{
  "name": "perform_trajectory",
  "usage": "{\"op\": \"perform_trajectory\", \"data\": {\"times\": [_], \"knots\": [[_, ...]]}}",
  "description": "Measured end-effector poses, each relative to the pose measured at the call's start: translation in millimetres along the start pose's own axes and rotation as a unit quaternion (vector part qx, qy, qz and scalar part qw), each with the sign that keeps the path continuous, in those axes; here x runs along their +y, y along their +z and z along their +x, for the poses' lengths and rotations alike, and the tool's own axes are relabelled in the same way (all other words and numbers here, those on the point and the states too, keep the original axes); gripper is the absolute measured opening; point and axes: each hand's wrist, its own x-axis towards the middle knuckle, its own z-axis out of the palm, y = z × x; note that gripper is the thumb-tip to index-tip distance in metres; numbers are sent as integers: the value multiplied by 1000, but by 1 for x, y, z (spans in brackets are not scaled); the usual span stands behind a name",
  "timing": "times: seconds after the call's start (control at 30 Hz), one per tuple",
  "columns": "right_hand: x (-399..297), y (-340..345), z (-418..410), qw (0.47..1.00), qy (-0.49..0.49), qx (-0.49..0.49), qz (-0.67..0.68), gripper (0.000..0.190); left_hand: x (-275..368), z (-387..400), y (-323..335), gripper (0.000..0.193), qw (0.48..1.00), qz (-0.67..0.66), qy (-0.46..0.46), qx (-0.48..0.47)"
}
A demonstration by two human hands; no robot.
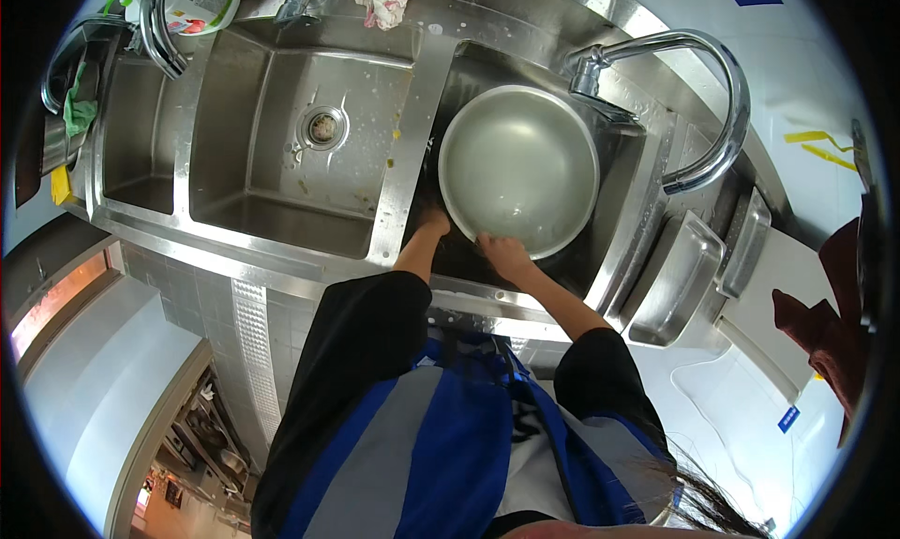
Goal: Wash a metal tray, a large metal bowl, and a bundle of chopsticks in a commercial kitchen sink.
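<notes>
A large round metal bowl [519, 166] holding cloudy liquid stands in the right sink basin [619, 187]. My right hand [505, 255] grips the bowl's near rim, its fingers curled over the edge. Beside the bowl's lower left side, my left hand [434, 220] reaches down into the basin; its fingers are hidden in shadow, so I cannot tell what they touch. A curved chrome faucet [731, 103] rises at the basin's back right, with its spout turned over the right ledge.
The middle basin [281, 187] has food bits and a drain strainer [323, 128]. A crumpled cloth [382, 2] lies on the back ledge. A white jug [200, 5] stands at the back left. Rectangular metal pans [678, 286] sit at the right.
</notes>
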Motion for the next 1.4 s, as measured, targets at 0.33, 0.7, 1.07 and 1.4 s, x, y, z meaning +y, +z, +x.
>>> {"op": "perform_trajectory", "data": {"times": [0.33,0.7,1.07,1.4], "knots": [[8,-48,-75,983,-76,161,-36,16,4,11,-5,60,989,-135,22,53],[41,-102,-88,971,-14,238,-4,25,19,33,-17,59,992,-122,8,38],[64,-110,-86,953,60,293,45,12,26,45,-21,58,994,-104,8,27],[65,-109,-86,952,80,287,68,14,30,57,-26,58,995,-98,11,23]]}}
